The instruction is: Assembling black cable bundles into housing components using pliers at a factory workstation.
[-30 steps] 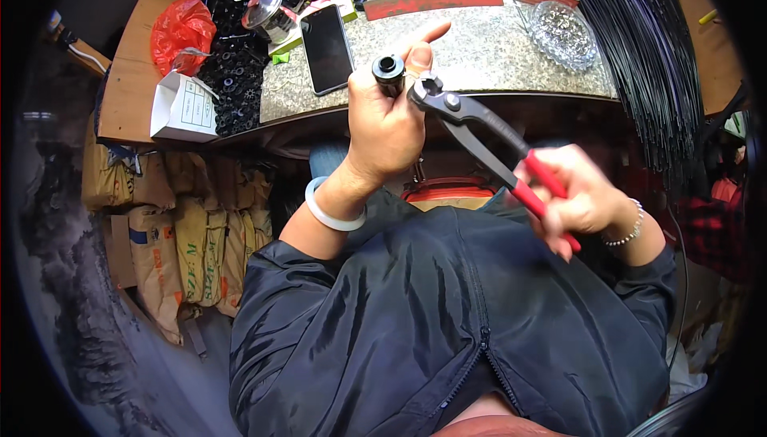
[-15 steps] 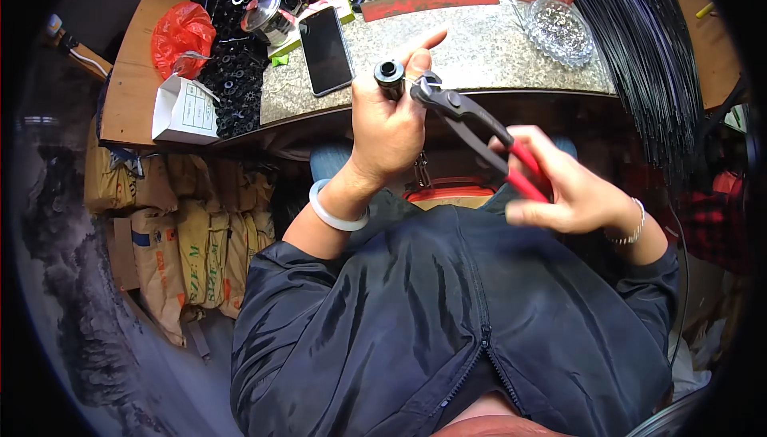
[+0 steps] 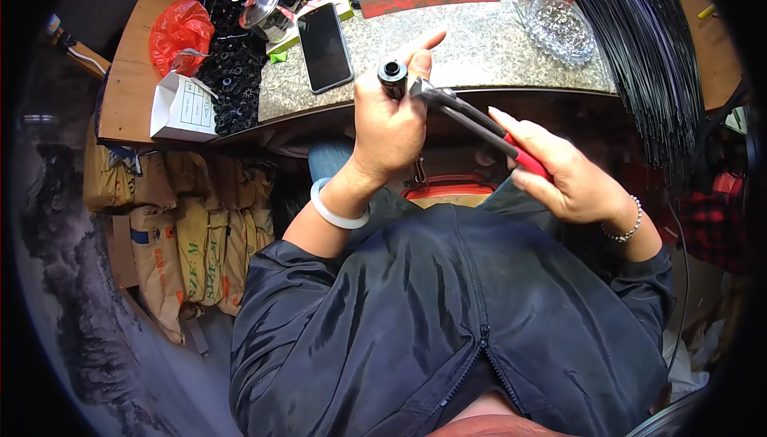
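My left hand point(image 3: 390, 129) is closed round a short black tube point(image 3: 392, 77) whose open round end points up. Its index finger stretches out toward the upper right. In my right hand point(image 3: 563, 169) I grip a pair of pincers point(image 3: 478, 121) with red-covered handles, which are squeezed close together. The metal jaws touch or sit right beside the tube, next to my left thumb. Whatever the jaws may bite on is too small to make out. Both hands are held in front of the table's near edge.
On the speckled table top point(image 3: 447, 49) lie a phone point(image 3: 326, 48), a red strip point(image 3: 430, 0) and a glass dish of small metal parts point(image 3: 559, 31). Black parts point(image 3: 232, 89) heap at left and back. A bundle of black rods point(image 3: 651, 61) hangs over the right edge. Sacks point(image 3: 192, 253) stand at lower left.
The pincers' handles have come together as my right hand closed on them. They have also turned slightly. My left hand with the tube has barely moved.
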### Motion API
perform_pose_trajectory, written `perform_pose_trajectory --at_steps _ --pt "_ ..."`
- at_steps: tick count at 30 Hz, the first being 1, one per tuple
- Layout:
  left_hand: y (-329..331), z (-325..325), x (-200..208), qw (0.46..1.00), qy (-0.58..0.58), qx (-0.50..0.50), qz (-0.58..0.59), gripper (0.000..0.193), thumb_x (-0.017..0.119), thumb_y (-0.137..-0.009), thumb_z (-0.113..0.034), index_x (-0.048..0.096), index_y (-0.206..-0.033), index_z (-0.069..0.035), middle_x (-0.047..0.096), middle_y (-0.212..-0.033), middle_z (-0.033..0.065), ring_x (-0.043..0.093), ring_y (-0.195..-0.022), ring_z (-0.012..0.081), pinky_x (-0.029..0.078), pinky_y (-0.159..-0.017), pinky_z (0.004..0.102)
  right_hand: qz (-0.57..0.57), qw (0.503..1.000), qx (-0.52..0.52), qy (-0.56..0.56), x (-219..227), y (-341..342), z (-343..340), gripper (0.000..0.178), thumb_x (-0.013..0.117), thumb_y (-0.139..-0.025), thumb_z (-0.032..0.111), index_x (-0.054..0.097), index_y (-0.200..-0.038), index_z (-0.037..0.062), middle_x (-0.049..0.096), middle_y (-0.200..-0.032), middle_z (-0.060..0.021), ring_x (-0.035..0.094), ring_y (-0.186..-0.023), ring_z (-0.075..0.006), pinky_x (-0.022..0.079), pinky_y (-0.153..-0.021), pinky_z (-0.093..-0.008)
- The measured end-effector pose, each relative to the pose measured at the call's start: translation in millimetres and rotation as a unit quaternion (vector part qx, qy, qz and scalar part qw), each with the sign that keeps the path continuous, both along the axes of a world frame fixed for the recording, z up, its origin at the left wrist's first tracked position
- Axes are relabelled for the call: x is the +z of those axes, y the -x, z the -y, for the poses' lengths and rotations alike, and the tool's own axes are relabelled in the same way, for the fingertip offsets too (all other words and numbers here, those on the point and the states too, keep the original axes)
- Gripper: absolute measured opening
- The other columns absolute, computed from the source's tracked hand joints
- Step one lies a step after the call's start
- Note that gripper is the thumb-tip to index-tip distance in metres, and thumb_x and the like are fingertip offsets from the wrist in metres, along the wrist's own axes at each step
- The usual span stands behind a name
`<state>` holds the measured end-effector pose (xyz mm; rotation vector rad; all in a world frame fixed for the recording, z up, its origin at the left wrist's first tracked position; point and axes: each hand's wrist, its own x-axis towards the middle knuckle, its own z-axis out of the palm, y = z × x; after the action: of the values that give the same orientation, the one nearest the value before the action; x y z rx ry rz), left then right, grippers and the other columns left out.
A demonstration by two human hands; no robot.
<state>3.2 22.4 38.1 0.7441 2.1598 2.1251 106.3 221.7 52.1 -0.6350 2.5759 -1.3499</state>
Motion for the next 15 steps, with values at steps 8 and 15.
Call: perform_pose_trajectory --at_steps 8,15 --pt "-4.2 -3.0 -1.1 1.000 -0.002 0.008 0.004 0.032 0.048 -0.096 -0.021 0.059 -0.116 0.000 0.040 -0.051 -0.0087 0.034 -0.044 -0.0007 0.024 -0.040 0.0179 0.061 0.996 0.021 0.068 -1.1 8.4 -6.5 0.049 0.046 -0.092 0.008 0.032 -0.138 0.0013 0.057 -0.095 -0.0066 0.051 -0.079 -0.0124 0.044 -0.078 -0.0252" --pt "-6.1 -8.5 -3.7 1.000 0.016 -0.002 -0.010 0.028 0.049 -0.095 -0.015 0.060 -0.114 0.003 0.043 -0.057 -0.0081 0.038 -0.052 0.0008 0.030 -0.048 0.0181 0.215 0.959 -0.081 0.163 -28.0 2.4 3.1 0.030 0.051 -0.095 0.026 0.053 -0.079 0.0003 0.044 -0.061 0.0023 0.036 -0.060 -0.0053 0.036 -0.053 -0.0234"
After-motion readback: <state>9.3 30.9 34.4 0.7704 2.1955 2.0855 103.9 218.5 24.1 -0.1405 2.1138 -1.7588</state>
